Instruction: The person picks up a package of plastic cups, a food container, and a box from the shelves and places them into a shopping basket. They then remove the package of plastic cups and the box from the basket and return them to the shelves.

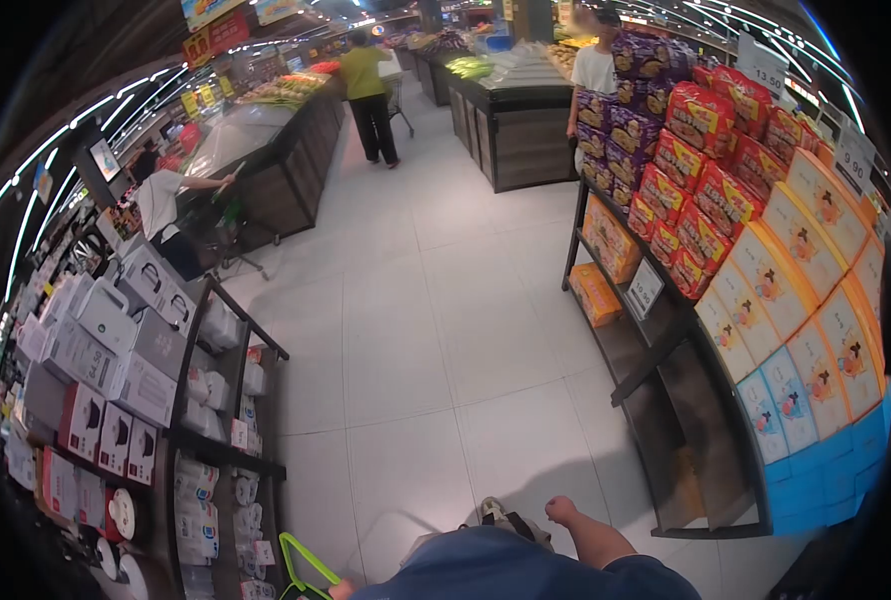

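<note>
My right hand (563,511) hangs in front of my body at the lower middle, over the pale floor. Its fingers are curled closed, and nothing shows in them. At the bottom edge only a sliver of my left hand (342,590) is visible, closed at the end of a bright green handle (306,555). Whatever the handle belongs to is cut off by the frame. Between the two hands are my dark blue shirt (506,570) and one shoe (493,510).
A dark shelf (228,460) with boxed goods stands on the left. To the right, red noodle packs (701,190) and orange cartons (816,330) are stacked. Ahead, one person (369,95) walks by a cart, another (161,205) leans on a cart, and a third (594,75) stands beside purple packs.
</note>
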The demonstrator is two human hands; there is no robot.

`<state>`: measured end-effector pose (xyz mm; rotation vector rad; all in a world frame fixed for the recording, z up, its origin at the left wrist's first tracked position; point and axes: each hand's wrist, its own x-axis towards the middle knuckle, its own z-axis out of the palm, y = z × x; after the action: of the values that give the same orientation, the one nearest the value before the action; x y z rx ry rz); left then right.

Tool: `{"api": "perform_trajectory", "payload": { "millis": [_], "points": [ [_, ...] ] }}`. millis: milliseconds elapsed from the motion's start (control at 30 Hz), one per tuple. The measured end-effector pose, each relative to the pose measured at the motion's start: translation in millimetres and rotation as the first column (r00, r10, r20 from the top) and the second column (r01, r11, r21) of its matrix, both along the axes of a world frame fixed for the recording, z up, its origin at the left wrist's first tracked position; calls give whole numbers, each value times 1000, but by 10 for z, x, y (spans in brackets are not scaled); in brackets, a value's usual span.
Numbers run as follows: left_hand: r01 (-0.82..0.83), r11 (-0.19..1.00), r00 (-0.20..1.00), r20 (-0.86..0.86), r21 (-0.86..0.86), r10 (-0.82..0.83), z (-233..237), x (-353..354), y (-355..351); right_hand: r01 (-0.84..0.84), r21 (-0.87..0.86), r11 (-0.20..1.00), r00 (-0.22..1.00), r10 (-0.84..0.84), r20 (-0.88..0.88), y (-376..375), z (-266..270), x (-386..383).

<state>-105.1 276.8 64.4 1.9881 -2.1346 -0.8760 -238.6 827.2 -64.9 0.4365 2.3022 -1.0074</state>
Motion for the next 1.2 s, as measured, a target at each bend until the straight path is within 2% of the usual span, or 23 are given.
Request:
{"api": "perform_trajectory", "payload": {
  "millis": [67,233,367,433,500,533,567,633,667,733,767,833,867,933,967,1033,1067,1167,1200],
  "points": [
    [-28,996,1000,9,-80,29,-40,-115,-88,61,-9,998,996,-61,-69,54,4,-72],
    [-192,950,977,45,-246,209,-346,-34,-317,117,-45,992,993,-116,23,290,64,-31],
    [-257,899,956,40,-355,289,-528,-363,-684,185,-74,980,974,-173,150,477,-14,230],
    [-291,948,957,-58,-131,285,-442,-373,-777,180,-42,983,945,-161,283,556,-129,433],
    [-306,946,936,-146,106,319,-357,-467,-726,191,-25,981,919,-170,357,620,-343,648],
    [-301,927,920,-189,224,344,-135,-788,-212,202,-12,979,890,-178,420,632,-418,676],
    [-307,925,919,-183,226,350,70,-891,-74,196,-7,980,888,-175,424,613,-333,657],
    [-240,953,938,-208,184,277,301,-1007,131,-45,66,997,915,15,402,545,-57,548],
    [-259,947,934,-201,190,296,250,-1007,116,-65,73,995,913,29,407,485,85,459],
    [-158,953,944,-243,259,223,79,-1029,102,-166,28,986,933,147,328,377,353,176],
    [-191,945,935,-244,266,257,11,-1058,138,-199,36,979,928,177,327,353,330,21],
    [-181,963,915,-324,201,240,-92,-1098,221,-372,-49,927,893,372,254,297,282,-284],
    [-210,956,909,-318,204,268,-208,-1081,222,-399,-46,916,880,396,261,259,271,-428],
    [-135,990,937,-320,32,139,-486,-1009,86,-85,-51,995,958,96,268,117,287,-782],
    [-159,987,933,-323,31,160,-468,-1007,58,-110,-53,993,957,120,266,58,286,-952],
    [-46,997,965,-262,-58,29,-375,-1090,74,-181,29,983,965,172,196,33,275,-1293],
    [-114,991,952,-279,65,127,-212,-1193,112,-256,17,967,938,244,248,9,253,-1474],
    [-119,992,928,-348,51,129,-159,-1385,92,-298,51,953,926,276,256,-220,340,-1822],
    [-133,983,919,-356,129,171,159,-1545,171,-311,51,949,922,288,260,-300,372,-1909]
  ]
}}
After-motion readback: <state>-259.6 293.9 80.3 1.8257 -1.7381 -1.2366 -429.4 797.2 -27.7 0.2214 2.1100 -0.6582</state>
